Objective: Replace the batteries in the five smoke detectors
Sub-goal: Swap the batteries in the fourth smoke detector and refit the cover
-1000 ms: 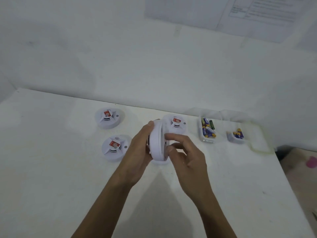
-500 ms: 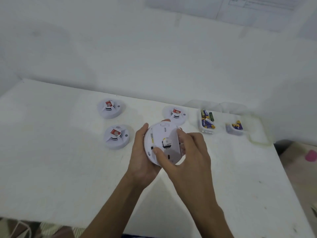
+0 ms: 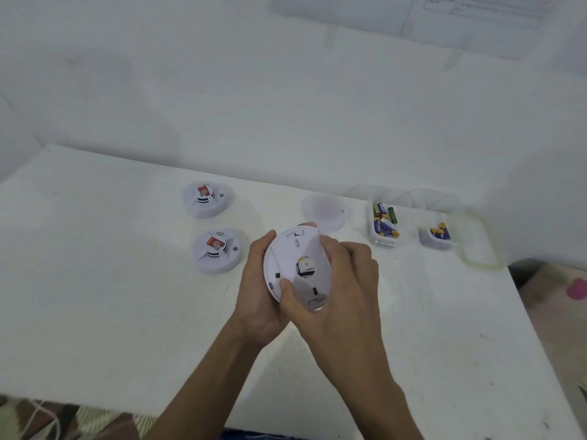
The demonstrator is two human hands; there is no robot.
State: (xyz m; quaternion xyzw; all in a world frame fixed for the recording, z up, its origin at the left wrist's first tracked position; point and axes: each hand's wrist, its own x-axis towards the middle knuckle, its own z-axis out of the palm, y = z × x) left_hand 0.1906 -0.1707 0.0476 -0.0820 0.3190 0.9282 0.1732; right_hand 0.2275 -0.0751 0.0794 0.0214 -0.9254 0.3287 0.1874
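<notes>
Beyond the held smoke detector [image 3: 297, 268], a third detector on the table [image 3: 95, 281] shows only as a pale blur [image 3: 324, 211], its near edge hidden by the fingertips and the held unit's rim. Far right of it stand a clear container [image 3: 385, 242] of loose batteries [image 3: 382, 223] and a smaller clear container [image 3: 435, 244] with a few more. Just beside that lies a clear lid [image 3: 481, 265]. To the left sit a far detector [image 3: 205, 198] and a near detector [image 3: 217, 250], both face up with red labels.

Four detectors show: one held and three on the table. There are two battery containers.

The held detector hangs above mid-table, tilted with its back toward the camera. The left hand [image 3: 257, 290] cups its left rim with fingers curled behind. The right hand [image 3: 343, 290] wraps the right rim and presses its thumb on the back.

The table is white and scuffed against a white wall [image 3: 286, 106] with taped papers [image 3: 476, 20]. A pink object [image 3: 577, 289] lies on the floor at right, and patterned fabric [image 3: 95, 420] shows below the near edge.
</notes>
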